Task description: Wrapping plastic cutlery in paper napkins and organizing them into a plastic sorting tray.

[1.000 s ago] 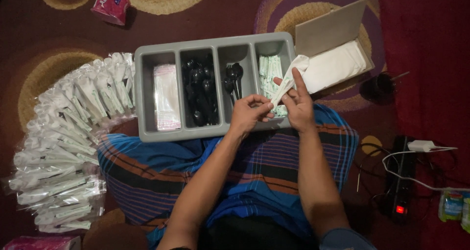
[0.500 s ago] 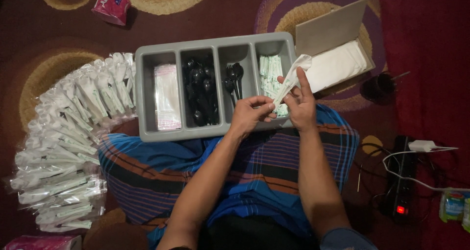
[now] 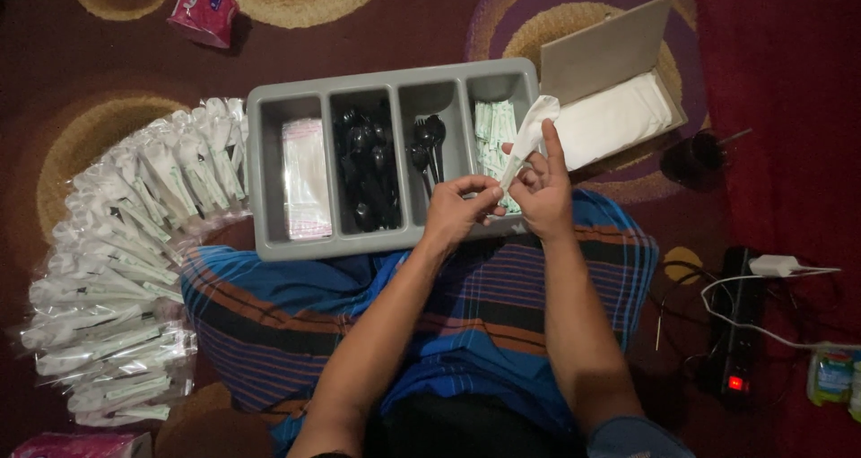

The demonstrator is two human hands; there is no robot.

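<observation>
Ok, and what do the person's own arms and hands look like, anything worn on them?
Both forearms are bare from elbow to wrist, with no watch, bracelet or gloves. The left hand and right hand show no rings that can be made out. Only a blue-grey sleeve edge shows at the right upper arm. No cables or markings on either arm.

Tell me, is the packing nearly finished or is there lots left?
A big fan of sealed cutlery packets already lies on the rug at the left. Right now the left hand and right hand share a grip on one clear sleeve with something white inside. The grey tray holds many black spoons, empty sleeves and small sachets, so plenty seems left.
</observation>
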